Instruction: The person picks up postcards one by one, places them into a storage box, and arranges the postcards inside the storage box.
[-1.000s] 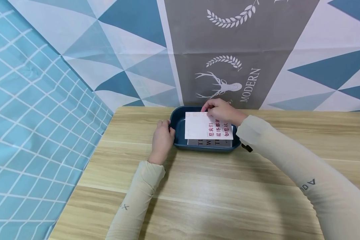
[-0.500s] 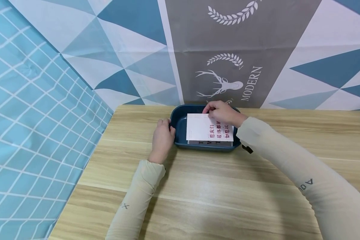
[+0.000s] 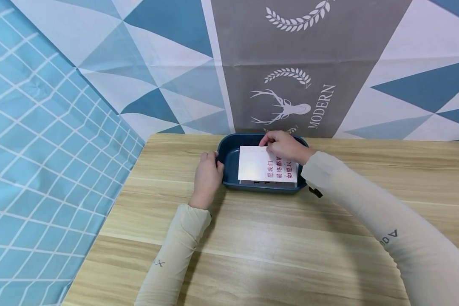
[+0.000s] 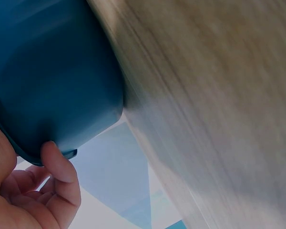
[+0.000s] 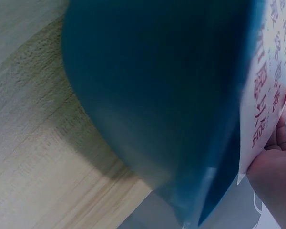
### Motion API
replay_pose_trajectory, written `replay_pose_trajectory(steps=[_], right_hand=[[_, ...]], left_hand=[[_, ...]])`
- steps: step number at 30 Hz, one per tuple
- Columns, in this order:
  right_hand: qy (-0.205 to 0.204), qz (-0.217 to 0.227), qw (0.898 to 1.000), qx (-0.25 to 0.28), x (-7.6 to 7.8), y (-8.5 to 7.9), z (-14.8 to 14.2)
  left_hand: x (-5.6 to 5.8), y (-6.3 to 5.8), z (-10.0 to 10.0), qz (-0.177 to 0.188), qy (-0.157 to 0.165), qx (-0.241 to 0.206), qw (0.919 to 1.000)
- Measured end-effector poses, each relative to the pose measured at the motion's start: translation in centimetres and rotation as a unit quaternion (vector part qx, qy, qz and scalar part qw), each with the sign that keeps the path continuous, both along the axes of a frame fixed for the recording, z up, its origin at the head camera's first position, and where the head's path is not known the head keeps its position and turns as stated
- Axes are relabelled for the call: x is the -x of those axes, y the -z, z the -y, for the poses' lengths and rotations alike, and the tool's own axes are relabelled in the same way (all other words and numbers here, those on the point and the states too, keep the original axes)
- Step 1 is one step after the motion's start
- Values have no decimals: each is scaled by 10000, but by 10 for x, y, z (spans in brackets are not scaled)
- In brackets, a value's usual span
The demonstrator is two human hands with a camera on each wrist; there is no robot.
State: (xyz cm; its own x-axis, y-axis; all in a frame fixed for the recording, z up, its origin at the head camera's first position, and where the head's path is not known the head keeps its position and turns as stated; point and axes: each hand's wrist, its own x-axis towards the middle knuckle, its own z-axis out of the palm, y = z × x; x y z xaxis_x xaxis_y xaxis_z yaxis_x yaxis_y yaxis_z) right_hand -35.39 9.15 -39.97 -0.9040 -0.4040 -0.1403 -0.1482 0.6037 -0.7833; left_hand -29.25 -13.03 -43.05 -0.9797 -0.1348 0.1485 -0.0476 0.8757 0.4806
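A dark blue, round-cornered deep dish (image 3: 228,163) stands on the table against the wall. My left hand (image 3: 208,175) grips the dish's left end; in the left wrist view, fingers (image 4: 59,164) curl at its rim. My right hand (image 3: 284,145) pinches the far edge of a white postcard (image 3: 254,163) printed with red Chinese characters. The postcard lies over the dish's inside, covering most of a grey card (image 3: 267,183) with dark capital letters. In the right wrist view the postcard (image 5: 262,105) slants at the dish rim, thumb and fingers at its edge.
The wood-grain table (image 3: 229,246) runs forward and to both sides. Behind it rises a wall covering (image 3: 283,51) with triangles and a deer print. A blue checked cloth (image 3: 42,170) hangs along the left. A small black piece (image 3: 315,192) shows below the right cuff.
The right hand has lowered the postcard slightly toward me and right, so it hides more of the grey card's letters. The left hand stays on the dish.
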Motion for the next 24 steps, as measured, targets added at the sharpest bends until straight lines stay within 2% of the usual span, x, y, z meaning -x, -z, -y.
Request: replay_pose_trajectory(steps=[11, 24], right_hand=[[-63, -46, 9999, -144, -1, 8, 1], [-154, 107, 9997, -163, -1, 18, 5]], left_hand=[[0, 1, 1, 36, -6, -56, 10000], [1, 1, 1, -65, 40, -108, 9999]])
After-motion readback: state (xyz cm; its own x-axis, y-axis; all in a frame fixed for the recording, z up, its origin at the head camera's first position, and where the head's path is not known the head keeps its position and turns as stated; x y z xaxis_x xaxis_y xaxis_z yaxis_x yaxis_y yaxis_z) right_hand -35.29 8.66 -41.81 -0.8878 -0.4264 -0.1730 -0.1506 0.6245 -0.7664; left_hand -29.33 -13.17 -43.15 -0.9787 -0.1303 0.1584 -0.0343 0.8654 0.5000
